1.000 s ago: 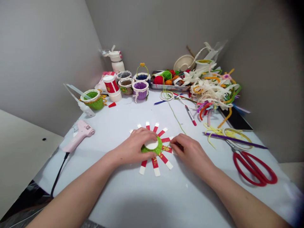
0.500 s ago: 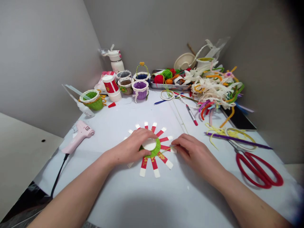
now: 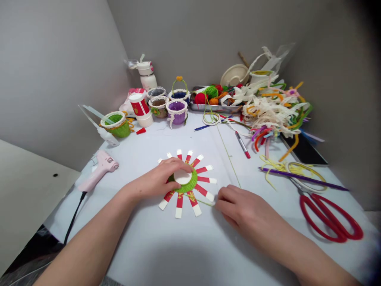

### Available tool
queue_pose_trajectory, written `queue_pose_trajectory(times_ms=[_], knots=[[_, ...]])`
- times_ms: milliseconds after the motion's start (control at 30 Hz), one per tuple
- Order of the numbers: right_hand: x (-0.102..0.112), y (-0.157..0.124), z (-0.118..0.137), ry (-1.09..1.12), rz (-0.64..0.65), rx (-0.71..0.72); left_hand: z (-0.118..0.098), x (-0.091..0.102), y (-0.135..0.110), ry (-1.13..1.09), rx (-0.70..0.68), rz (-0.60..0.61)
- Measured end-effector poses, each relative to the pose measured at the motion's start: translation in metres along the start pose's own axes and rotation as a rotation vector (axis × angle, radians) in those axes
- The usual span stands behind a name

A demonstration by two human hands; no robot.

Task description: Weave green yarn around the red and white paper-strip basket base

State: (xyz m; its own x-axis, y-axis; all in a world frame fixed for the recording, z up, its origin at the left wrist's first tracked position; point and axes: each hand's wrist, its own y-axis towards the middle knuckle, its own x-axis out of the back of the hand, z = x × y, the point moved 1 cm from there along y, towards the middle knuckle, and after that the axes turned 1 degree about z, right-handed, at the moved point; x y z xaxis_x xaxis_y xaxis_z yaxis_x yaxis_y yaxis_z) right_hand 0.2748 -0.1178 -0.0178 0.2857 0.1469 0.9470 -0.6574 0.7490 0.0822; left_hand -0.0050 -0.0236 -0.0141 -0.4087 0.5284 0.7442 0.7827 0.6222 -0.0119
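A paper cup cut into red and white strips point(image 3: 204, 179) lies splayed like a sun on the white table, with green yarn woven in a ring point(image 3: 190, 184) around its round white base. My left hand point(image 3: 166, 174) grips the ring's left side, thumb at the near edge and fingers over the far edge. My right hand point(image 3: 235, 204) is closed just right of the strips, pinching a green yarn strand point(image 3: 205, 203) that runs taut from the ring's near side. From that hand the yarn also trails back across the table toward a bangle-like hoop point(image 3: 211, 118).
A pink glue gun point(image 3: 99, 169) lies at left. Red-handled scissors point(image 3: 330, 218), a purple knitting needle point(image 3: 303, 178) and a marker point(image 3: 243, 145) lie at right. Behind stand decorated cups point(image 3: 177, 113), a yarn tray point(image 3: 216, 107) and heaped trimmings point(image 3: 274, 111).
My right hand has moved nearer to me, drawing the yarn toward the cup's near side. The cup has shifted slightly left and turned in my left hand.
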Motion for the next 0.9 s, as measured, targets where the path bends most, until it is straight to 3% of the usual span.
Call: queue_pose_trajectory(times_ms=[367, 667, 900], knots=[[-0.008, 0.002, -0.012, -0.107, -0.094, -0.084, 0.002, 0.0, 0.0, -0.043, -0.034, -0.015], [-0.018, 0.026, -0.029, 0.101, -0.264, -0.33, -0.016, -0.002, 0.005, -0.111, -0.114, 0.056], [-0.02, 0.03, -0.029, 0.171, -0.262, -0.381, -0.016, -0.02, 0.011, -0.064, -0.065, -0.063]])
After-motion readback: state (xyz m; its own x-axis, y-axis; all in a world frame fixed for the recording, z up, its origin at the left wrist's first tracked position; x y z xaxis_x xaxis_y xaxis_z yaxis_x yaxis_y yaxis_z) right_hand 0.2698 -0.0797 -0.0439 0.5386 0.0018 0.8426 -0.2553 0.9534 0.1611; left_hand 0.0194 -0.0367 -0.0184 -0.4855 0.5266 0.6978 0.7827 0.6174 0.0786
